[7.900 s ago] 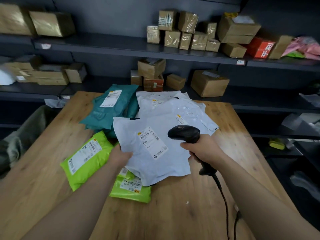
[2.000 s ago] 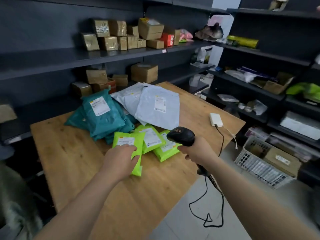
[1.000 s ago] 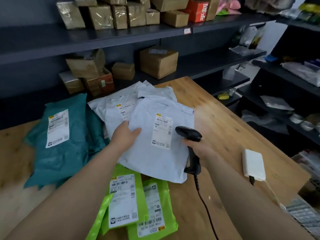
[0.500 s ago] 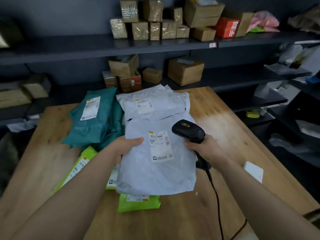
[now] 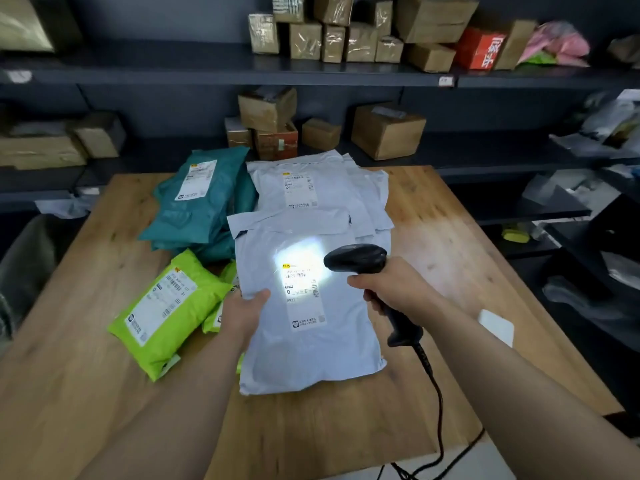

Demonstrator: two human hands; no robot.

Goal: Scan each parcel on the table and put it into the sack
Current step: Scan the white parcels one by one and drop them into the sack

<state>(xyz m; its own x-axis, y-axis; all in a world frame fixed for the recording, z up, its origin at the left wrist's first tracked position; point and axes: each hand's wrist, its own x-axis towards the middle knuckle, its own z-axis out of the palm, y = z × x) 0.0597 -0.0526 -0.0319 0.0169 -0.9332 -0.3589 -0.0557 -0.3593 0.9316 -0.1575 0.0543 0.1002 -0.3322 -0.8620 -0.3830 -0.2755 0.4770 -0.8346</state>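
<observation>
Since 0.5 s ago the scanner's (image 5: 356, 259) light has come on. A bright white patch now covers the upper half of the label (image 5: 304, 292), and the grey parcel (image 5: 311, 348) has been drawn a little nearer the person.

Head view: the grey parcel lies at the centre of the desk (image 5: 450, 244), with its near end on the wood and its far end overlapping more grey parcels (image 5: 304, 188) at 12 o'clock. The left hand (image 5: 242, 313) pinches the parcel's left edge at its 9 o'clock, thumb on top. I cannot tell whether that edge is lifted. The right hand (image 5: 391, 289) is wrapped round the scanner's handle. The scanner's head sits at 3 o'clock of the label, clear of the film. At least 2 green parcels (image 5: 162, 313) lie at 9 o'clock and teal parcels (image 5: 197, 209) at 11 o'clock.

The parcel is a flat plastic mailer, so it is probably light, limp and slick. Held by 1 corner it would likely sag and slip. The safer hold is mid-way along a long edge, thumb over and fingers under, keeping off the label. A dull fabric shape (image 5: 27, 258) off the desk's 9 o'clock side is probably the sack.
</observation>
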